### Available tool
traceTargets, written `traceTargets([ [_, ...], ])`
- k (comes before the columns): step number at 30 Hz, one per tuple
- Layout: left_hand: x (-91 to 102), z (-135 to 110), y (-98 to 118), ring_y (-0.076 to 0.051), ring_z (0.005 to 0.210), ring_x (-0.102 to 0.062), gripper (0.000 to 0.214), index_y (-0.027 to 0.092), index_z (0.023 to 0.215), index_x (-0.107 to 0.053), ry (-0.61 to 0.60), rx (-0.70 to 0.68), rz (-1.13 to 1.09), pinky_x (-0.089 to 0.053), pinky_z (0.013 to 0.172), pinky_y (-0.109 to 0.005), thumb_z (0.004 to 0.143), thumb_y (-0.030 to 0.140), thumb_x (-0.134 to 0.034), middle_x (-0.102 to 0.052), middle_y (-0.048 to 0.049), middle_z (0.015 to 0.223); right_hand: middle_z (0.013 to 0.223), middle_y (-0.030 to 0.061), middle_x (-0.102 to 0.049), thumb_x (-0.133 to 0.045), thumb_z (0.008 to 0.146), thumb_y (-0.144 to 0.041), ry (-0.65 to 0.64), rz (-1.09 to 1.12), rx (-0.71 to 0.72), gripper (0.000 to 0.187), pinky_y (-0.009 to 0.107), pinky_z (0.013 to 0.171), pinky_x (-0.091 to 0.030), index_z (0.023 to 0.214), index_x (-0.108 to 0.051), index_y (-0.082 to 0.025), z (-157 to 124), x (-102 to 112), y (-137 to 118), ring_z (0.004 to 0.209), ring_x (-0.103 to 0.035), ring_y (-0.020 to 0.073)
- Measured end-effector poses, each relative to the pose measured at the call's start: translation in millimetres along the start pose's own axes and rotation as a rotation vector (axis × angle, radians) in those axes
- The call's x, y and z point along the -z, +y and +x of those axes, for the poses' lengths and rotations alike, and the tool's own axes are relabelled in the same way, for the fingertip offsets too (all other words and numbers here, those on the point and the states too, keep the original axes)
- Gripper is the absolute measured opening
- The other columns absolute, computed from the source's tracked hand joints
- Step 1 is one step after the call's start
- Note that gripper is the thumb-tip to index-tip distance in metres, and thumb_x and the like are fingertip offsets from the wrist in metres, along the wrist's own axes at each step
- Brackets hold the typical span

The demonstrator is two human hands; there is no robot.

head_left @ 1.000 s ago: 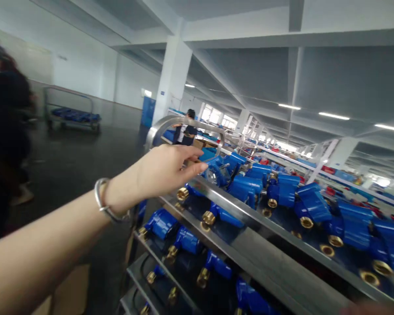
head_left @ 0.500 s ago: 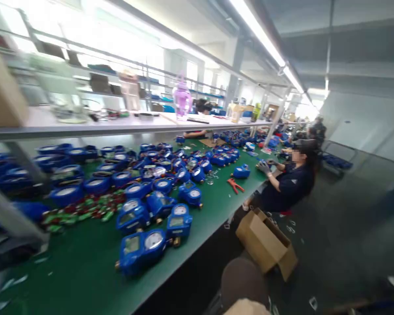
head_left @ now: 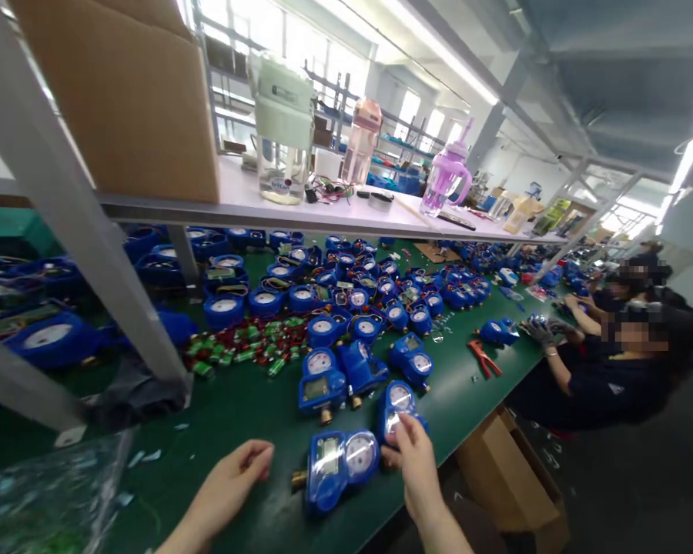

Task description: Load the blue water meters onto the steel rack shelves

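Note:
My left hand point(head_left: 231, 486) hovers over the green table at the lower middle, fingers curled in, with nothing visible in them. Just to its right lies a blue water meter point(head_left: 326, 469) with a small display, a round dial and a brass fitting. My right hand point(head_left: 418, 465) has its thumb and fingers closed on the lower end of another blue water meter point(head_left: 396, 398), behind the first. Its fingertips cover part of that casing. Close behind are more blue meters point(head_left: 322, 382), some tilted against one another.
Green and red batteries point(head_left: 254, 342) lie heaped at the middle left, before rows of opened meters. Red-handled pliers point(head_left: 485, 358) rest to the right. A clear plastic bag point(head_left: 46, 492) covers the lower left. Co-workers sit at right, one wearing gloves point(head_left: 540, 331). An open carton point(head_left: 511, 469) stands below.
Both my hands have come into view, the right one onto a water meter. My view has swung left and closer to the table, so the meters appear further right.

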State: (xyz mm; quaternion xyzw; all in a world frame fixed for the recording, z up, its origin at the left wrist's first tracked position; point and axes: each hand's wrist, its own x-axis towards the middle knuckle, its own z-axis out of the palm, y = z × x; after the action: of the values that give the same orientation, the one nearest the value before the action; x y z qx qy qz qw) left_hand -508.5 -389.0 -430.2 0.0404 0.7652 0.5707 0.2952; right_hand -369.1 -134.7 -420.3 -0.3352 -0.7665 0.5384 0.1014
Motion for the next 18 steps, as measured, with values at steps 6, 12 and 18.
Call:
traceTargets([
  [6,-11.0,117,7,-0.031,0.117,-0.048,0.058,0.014,0.106,-0.054,-0.038,0.222,-0.267,-0.045,0.091,-0.036,0.066,0.055,-0.066,-0.056,-0.0154,0.120,0.144,0.0105,-0.024,-0.056,0.082,-0.037,-0.118,-0.408,0.045,0.060,0.053,0.107,-0.020,0.134,-0.031,-0.019,175,-40,-35,0.132,-0.021,0.0294],
  [12,-41.7,153,13,-0.028,0.098,-0.062,0.051,0.017,0.108,-0.052,-0.178,0.360,-0.531,-0.054,0.076,-0.035,0.069,0.044,-0.070,-0.066,-0.0112,0.105,0.138,0.0134,-0.033,-0.072,0.067,-0.045,-0.418,-0.700,-0.056,0.089,0.054,0.102,-0.027,0.138,-0.024,-0.023,232,-61,-26,0.127,-0.031,0.0335],
  [18,-2.5,147,-7,-0.027,0.091,-0.065,0.048,0.020,0.102,-0.054,-0.068,0.481,-0.520,-0.056,0.069,-0.034,0.064,0.041,-0.074,-0.071,-0.0039,0.086,0.138,0.0172,-0.032,-0.077,0.042,-0.059,-0.420,-0.891,0.002,0.124,0.063,0.096,-0.022,0.141,-0.007,-0.030,222,-77,-27,0.126,-0.026,0.0411],
])
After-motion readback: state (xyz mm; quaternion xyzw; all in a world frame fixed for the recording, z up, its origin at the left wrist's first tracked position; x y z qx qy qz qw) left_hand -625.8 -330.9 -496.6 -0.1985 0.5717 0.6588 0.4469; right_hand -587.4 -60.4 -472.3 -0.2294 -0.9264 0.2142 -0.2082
